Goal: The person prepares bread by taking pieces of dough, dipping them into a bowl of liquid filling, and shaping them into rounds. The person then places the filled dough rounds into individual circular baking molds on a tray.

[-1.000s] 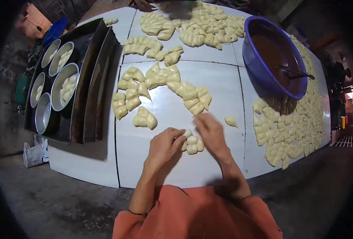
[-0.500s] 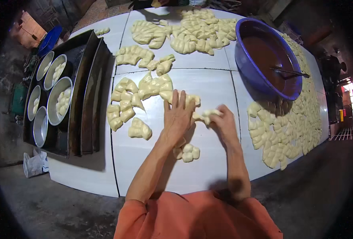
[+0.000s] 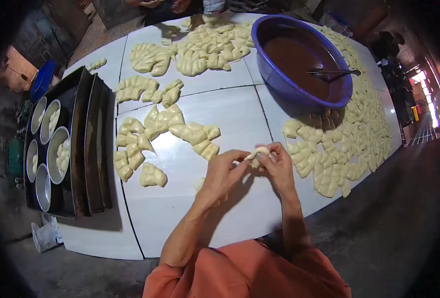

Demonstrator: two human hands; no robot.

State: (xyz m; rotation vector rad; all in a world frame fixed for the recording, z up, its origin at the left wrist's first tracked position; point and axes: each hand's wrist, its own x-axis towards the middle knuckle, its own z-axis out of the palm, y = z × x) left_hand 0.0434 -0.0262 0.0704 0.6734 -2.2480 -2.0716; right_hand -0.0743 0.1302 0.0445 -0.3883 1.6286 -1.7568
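Observation:
Both my hands meet above the white tabletop in front of me, with a small piece of pale dough (image 3: 260, 150) between them. My left hand (image 3: 223, 172) pinches its left side between thumb and fingers. My right hand (image 3: 280, 170) grips the other side, thumb pressed into the dough. Part of a dough lump (image 3: 198, 184) peeks out beside my left forearm, which hides more of it. Left of my hands lie a strip of joined dough pieces (image 3: 196, 135), a curved cluster (image 3: 133, 144) and a separate chunk (image 3: 153, 176).
A purple basin (image 3: 299, 94) of brown filling with a dark-handled utensil (image 3: 335, 72) stands far right. Many flattened dough pieces (image 3: 324, 164) spread beside it; more dough (image 3: 200, 57) lies at the back. Black trays (image 3: 76, 198) at left hold round metal tins (image 3: 62, 158). Another person's hands (image 3: 180, 6) show at the far edge.
My left hand has left the dough on the table and joined my right hand at the small dough piece. The view has turned, so the table's contents sit farther left.

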